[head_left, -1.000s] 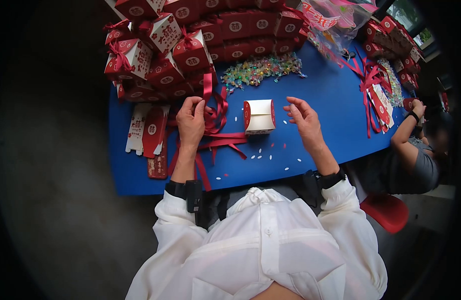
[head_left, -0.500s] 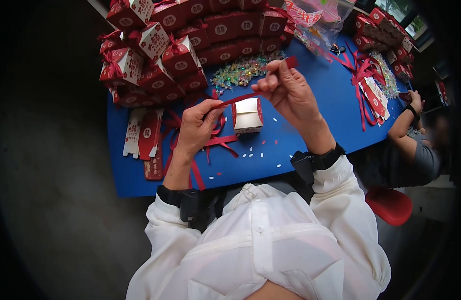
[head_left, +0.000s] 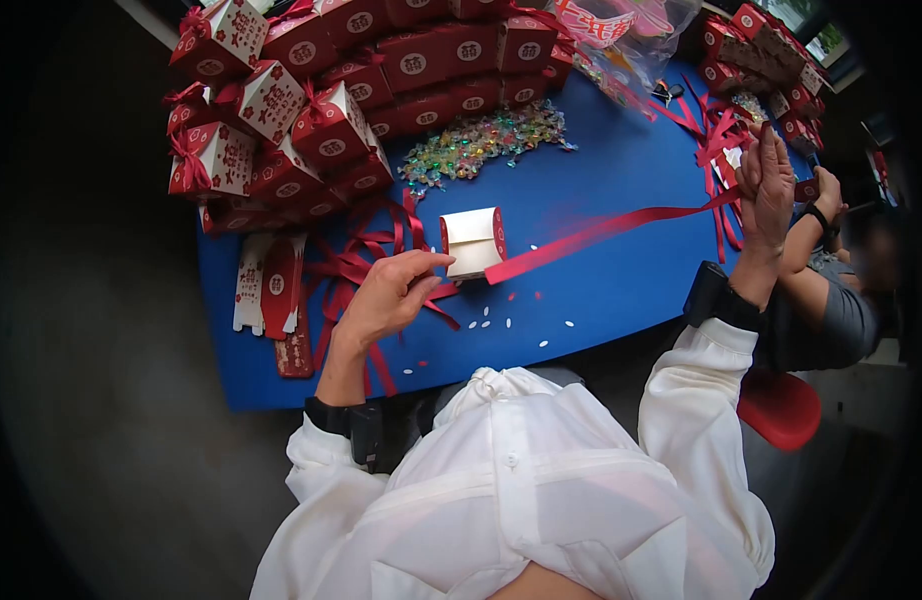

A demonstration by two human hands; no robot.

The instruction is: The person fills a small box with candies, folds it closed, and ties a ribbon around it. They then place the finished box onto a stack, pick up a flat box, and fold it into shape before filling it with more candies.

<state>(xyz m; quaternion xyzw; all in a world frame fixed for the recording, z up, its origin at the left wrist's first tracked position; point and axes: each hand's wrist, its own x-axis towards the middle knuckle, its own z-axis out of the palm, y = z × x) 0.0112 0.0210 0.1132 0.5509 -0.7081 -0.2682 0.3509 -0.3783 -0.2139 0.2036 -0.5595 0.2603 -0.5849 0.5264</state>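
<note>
A small white and red box point(head_left: 472, 243) stands on the blue table. Just left of it, my left hand point(head_left: 386, 297) hovers with thumb and forefinger apart, holding nothing. My right hand point(head_left: 767, 192) is raised far to the right, fingers closed round one end of a long red ribbon point(head_left: 621, 223). That ribbon stretches leftward, and its free end hangs beside the box's lower right corner. Several loose red ribbons point(head_left: 353, 262) lie tangled left of the box. Behind it is a pile of shiny wrapped candies point(head_left: 481, 143).
Stacked red gift boxes point(head_left: 441, 60) fill the back left. Flat box blanks point(head_left: 279, 285) lie at the left. A plastic bag point(head_left: 631, 40) sits at the back. At the right are more boxes point(head_left: 761, 50) and another person's arm point(head_left: 806, 245).
My right hand has swung far right, drawing the ribbon out. My left hand has let go of the ribbon and its fingers have parted. The view has shifted slightly.
</note>
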